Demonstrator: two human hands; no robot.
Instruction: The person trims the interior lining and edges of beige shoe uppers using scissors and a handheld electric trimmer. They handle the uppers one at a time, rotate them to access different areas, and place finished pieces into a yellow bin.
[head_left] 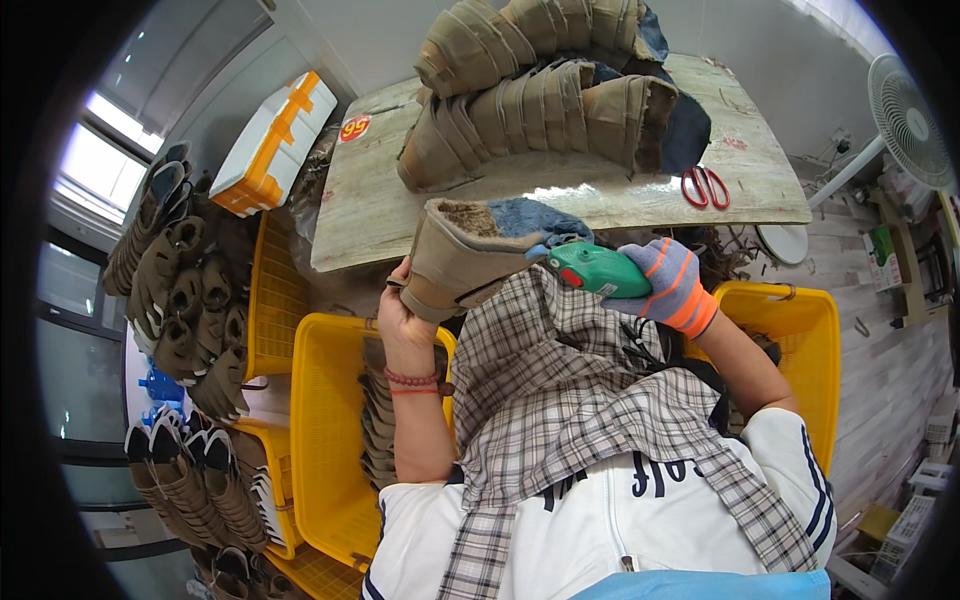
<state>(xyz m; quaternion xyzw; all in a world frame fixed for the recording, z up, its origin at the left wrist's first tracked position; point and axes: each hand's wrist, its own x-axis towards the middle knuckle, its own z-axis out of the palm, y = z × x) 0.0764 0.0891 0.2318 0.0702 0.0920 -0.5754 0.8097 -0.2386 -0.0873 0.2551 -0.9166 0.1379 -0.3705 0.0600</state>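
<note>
My bare left hand (403, 320) grips a brown, fur-lined shoe upper (458, 262) at its outer end, in front of my body, its blue lining pointing towards my other hand. My gloved right hand (668, 285) is closed around a green handheld tool (600, 270), its blue tip at the lining's edge; I cannot tell whether it is biting. The tool and upper span the space between my hands. Just beyond them runs the near edge of the table (362, 205), with a strip of tabletop before the stacked uppers (540, 115). Red-handled scissors (706, 187) lie past my right hand, close to that edge. A yellow basket (312, 430) opens below my left hand; another yellow basket (812, 345) stands beside my right forearm, limiting elbow room.
</note>
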